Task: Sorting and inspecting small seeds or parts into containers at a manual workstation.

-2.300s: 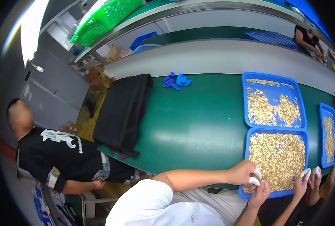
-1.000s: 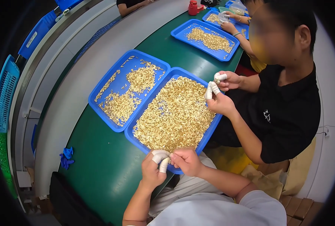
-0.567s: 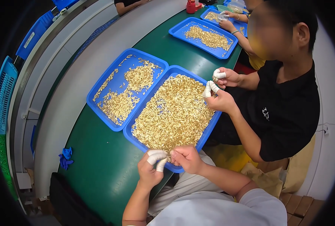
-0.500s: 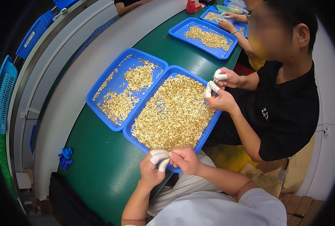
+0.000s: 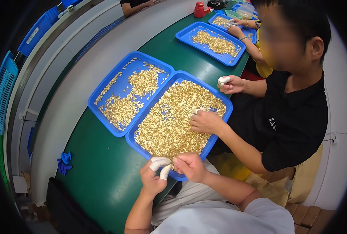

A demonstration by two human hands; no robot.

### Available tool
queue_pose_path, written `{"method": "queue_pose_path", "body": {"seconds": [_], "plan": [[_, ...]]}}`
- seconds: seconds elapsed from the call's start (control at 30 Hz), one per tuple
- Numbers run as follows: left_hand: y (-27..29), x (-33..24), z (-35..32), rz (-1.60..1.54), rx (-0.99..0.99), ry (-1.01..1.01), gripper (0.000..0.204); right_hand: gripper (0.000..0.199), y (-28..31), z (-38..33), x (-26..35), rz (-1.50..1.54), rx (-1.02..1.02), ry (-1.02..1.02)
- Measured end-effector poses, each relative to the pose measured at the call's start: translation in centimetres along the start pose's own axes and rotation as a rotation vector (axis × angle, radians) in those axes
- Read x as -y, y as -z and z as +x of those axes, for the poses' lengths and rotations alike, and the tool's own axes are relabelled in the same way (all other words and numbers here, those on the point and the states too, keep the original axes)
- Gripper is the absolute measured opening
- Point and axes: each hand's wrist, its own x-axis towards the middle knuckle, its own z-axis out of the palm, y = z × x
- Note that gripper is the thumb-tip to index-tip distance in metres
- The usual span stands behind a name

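Over the near edge of a blue tray (image 5: pixel 229 113), my two hands meet with their fingertips pinched together. White finger covers wrap the thumb and a finger of my left hand (image 5: pixel 152 177). Bare fingers curl in on my right hand (image 5: pixel 190 167), its tips against those of the left. Whatever sits between the tips is too small to make out. Small gold-coloured pieces (image 5: pixel 173 121) fill the tray in a thick layer just beyond my hands.
A second blue tray (image 5: pixel 121 80) with looser heaps of gold pieces adjoins on the left. At right a co-worker's hand (image 5: pixel 205 121) reaches into my near tray; their other hand (image 5: pixel 232 84) is raised. Farther trays (image 5: pixel 185 36) and blue gloves (image 5: pixel 64 163) lie on the green table (image 5: pixel 99 171).
The co-worker's two hands have parted; one has come down onto the gold pieces. My hands stay pinched together, shifted slightly left in the picture.
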Motion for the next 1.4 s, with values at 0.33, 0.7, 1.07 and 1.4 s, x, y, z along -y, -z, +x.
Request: {"method": "queue_pose_path", "body": {"seconds": [0.33,0.7,1.07,1.4], "plan": [[0.2,0.5,-0.2,-0.107,-0.039,0.042,0.010,0.034,-0.2,0.0,0.7,0.061,-0.070,-0.033],[0.3,0.8,-0.5,-0.176,-0.086,0.045,0.010,0.035,0.0,0.1,0.6,0.085,-0.098,-0.042],[0.2,0.8,0.0,-0.204,-0.095,0.080,0.013,0.036,0.5,0.4,0.5,0.127,-0.034,-0.107],[-0.1,0.5,0.0,-0.235,-0.088,0.087,0.015,0.038,-0.1,0.4,0.3,0.109,0.027,-0.080]]}}
